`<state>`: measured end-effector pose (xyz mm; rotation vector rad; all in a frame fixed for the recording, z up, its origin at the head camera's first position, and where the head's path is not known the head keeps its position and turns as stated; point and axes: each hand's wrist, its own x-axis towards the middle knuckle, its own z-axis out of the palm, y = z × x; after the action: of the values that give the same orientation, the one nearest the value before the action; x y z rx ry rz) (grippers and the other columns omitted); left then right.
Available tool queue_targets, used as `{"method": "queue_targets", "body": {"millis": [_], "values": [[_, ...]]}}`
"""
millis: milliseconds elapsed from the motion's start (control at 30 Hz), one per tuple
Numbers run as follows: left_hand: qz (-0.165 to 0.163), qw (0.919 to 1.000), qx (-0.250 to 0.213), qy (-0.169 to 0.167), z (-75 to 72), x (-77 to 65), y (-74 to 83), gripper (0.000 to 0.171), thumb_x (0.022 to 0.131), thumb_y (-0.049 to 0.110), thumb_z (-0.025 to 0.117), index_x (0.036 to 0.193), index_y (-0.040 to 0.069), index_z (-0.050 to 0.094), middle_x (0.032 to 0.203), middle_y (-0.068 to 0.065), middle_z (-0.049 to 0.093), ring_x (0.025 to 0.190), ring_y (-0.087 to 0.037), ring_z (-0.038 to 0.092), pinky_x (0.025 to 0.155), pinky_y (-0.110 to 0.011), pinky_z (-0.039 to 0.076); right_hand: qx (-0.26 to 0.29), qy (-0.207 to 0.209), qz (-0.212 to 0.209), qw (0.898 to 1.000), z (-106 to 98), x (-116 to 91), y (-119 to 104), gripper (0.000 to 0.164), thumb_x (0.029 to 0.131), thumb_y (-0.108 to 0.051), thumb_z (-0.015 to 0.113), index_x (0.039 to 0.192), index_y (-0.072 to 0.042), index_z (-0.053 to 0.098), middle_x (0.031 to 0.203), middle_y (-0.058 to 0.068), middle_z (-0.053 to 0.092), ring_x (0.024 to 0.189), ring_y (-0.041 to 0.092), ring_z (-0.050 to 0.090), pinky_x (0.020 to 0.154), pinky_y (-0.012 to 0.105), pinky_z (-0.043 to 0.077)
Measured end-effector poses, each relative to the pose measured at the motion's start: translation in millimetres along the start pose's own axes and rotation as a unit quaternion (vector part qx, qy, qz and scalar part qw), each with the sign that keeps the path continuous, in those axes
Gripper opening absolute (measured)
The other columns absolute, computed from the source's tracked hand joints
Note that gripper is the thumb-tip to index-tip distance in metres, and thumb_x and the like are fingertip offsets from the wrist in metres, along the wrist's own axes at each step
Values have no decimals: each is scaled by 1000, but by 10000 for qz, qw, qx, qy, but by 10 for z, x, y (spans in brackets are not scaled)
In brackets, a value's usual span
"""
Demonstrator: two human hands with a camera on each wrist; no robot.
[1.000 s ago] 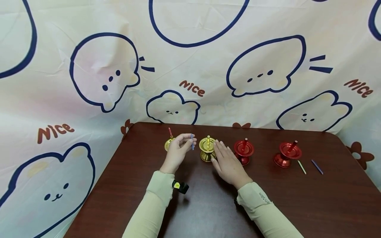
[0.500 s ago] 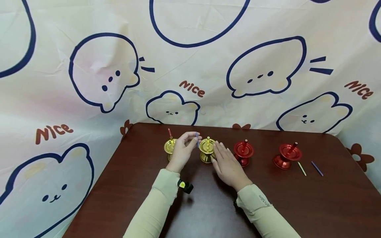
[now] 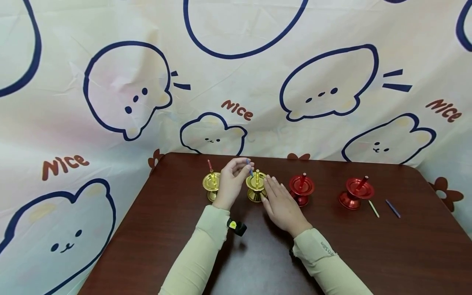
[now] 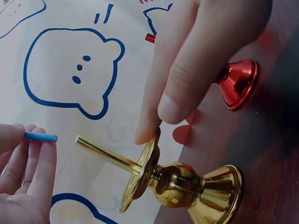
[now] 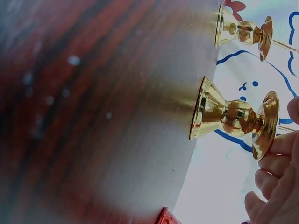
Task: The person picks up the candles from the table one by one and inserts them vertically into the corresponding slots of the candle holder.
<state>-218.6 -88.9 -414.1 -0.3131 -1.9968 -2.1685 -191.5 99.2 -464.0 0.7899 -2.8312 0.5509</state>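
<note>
My left hand (image 3: 232, 180) pinches a thin blue candle (image 4: 42, 136) between thumb and fingers. In the head view the candle tilts just left of and above a gold candle holder (image 3: 254, 187). That holder stands upright, with a bare tube (image 4: 107, 154) rising from its dish; the candle's end is apart from the tube in the left wrist view. My right hand (image 3: 284, 205), fingers straight, touches the right side of the holder's dish (image 5: 267, 126). Left of my left hand stands another gold holder (image 3: 212, 186), bearing a red candle (image 3: 209, 165).
Two red candle holders, one near (image 3: 301, 192) and one farther right (image 3: 350, 200), stand on the brown table (image 3: 147, 246). A pale green candle (image 3: 374, 209) and a purple-blue candle (image 3: 393, 208) lie at the right. A printed cloth (image 3: 265, 82) hangs behind the table.
My left hand has moved right with the blue candle, from between the two gold holders to beside the second one's tube. My right hand has stayed at that holder's dish.
</note>
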Motion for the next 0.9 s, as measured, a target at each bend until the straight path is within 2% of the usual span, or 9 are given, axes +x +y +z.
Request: {"method": "queue_targets", "body": {"millis": [267, 500, 633, 733, 900], "values": [[247, 9996, 134, 2, 45, 23, -2, 24, 102, 10, 61, 123, -2, 63, 118, -17, 70, 107, -26, 68, 95, -33, 55, 1, -50, -11, 10000, 1, -24, -24, 59, 107, -28, 51, 156, 0, 34, 164, 17, 28, 152, 32, 25, 120, 53, 25], [303, 9995, 108, -36, 88, 85, -20, 27, 103, 10, 59, 126, -3, 62, 122, -22, 68, 111, -29, 68, 96, -32, 55, -61, 17, -24, 10000, -1, -10, 10, 59, 107, -27, 52, 156, 0, 34, 165, 16, 27, 152, 32, 24, 120, 53, 25], [328, 9992, 208, -38, 101, 66, -64, 29, 104, 8, 56, 129, -5, 61, 124, -23, 67, 114, -32, 66, 99, -37, 53, 9, -29, 6, 10000, 3, -23, -9, 59, 107, -27, 51, 157, -1, 33, 165, 16, 27, 153, 31, 23, 121, 52, 24], [410, 9987, 312, -3, 112, 57, -101, 29, 104, 7, 56, 129, -6, 61, 123, -23, 68, 113, -34, 67, 99, -37, 53, 10, -94, 46, 9999, 8, -34, -20, 59, 108, -27, 50, 157, -1, 32, 165, 16, 26, 153, 30, 21, 121, 51, 24], [633, 9974, 328, 56, 148, 105, -109, 26, 104, 7, 57, 127, -3, 64, 119, -19, 70, 110, -30, 69, 96, -32, 54, 20, -118, 75, 9999, -12, -21, -11, 59, 108, -27, 49, 158, -1, 32, 166, 15, 25, 154, 29, 20, 121, 51, 24]]}}
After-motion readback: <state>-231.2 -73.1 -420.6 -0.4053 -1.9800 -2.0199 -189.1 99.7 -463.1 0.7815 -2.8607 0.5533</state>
